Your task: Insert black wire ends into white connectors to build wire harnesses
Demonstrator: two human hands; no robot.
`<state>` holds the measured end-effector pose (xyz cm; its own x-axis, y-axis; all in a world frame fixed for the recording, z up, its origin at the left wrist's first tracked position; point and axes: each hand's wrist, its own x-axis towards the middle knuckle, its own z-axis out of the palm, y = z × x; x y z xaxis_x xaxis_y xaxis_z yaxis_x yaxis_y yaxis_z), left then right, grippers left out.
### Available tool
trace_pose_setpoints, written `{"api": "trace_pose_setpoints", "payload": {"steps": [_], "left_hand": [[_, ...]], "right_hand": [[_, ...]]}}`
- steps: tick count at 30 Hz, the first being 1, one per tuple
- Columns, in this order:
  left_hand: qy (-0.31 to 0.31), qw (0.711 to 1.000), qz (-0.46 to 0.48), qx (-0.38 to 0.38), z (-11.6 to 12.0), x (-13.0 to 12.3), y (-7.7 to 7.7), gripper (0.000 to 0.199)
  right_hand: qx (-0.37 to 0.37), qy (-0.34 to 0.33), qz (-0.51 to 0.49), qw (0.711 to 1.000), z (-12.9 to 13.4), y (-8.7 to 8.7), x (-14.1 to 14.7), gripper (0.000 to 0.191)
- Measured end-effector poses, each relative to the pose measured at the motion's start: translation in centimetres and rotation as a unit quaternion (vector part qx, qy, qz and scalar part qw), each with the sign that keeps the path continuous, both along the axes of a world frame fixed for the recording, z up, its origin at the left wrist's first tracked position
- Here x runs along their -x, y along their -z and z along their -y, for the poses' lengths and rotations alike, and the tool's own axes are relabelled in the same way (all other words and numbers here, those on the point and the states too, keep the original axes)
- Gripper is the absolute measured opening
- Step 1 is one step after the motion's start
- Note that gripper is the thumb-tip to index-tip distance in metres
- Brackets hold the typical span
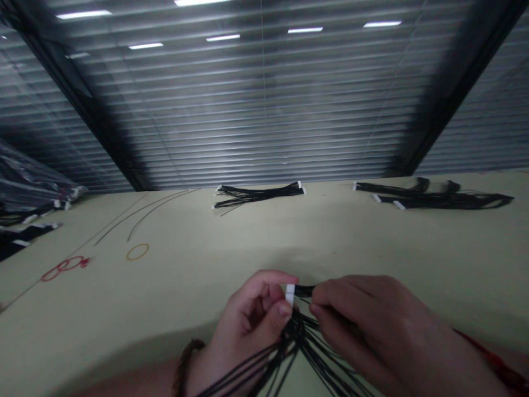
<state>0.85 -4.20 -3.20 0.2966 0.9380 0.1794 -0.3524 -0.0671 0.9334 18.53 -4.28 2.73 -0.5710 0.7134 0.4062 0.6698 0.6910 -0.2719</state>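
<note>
A small white connector [290, 295] is pinched between the thumb and forefinger of my left hand [258, 311], near the bottom middle. Black wires [305, 290] run out of its right side to my right hand [367, 325], whose thumb and fingertips are pressed together on them. More loose black wires [295, 336] hang below the connector and fan out toward the bottom edge, passing under and between both hands. The inner fingers of my right hand are partly hidden.
Along the table's [248, 242] back edge lie a black wire bundle with white connectors [264, 194] and further bundles [446, 199] at right. A yellow rubber band [137, 252], red loops [64, 267] and thin loose wires [140, 212] are at left, beside plastic-wrapped bundles [33, 182]. Window blinds [264, 110] stand behind.
</note>
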Motion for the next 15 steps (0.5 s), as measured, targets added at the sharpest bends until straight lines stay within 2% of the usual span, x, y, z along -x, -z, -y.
{"api": "trace_pose_setpoints", "payload": {"steps": [6,11,15], "left_hand": [[0.017,1.000,-0.021,-0.003,0.02,0.00,-0.20,0.014],[0.009,0.999,-0.041,0.012,0.10,0.09,-0.30,0.014],[-0.015,0.999,-0.028,0.045,-0.31,0.16,-0.29,0.022]], "right_hand": [[-0.020,-0.002,0.001,1.000,-0.11,0.29,-0.10,0.020],[-0.040,-0.029,0.015,0.999,-0.26,0.08,0.13,0.021],[-0.072,-0.043,0.013,0.996,-0.20,-0.38,0.01,0.024]]}}
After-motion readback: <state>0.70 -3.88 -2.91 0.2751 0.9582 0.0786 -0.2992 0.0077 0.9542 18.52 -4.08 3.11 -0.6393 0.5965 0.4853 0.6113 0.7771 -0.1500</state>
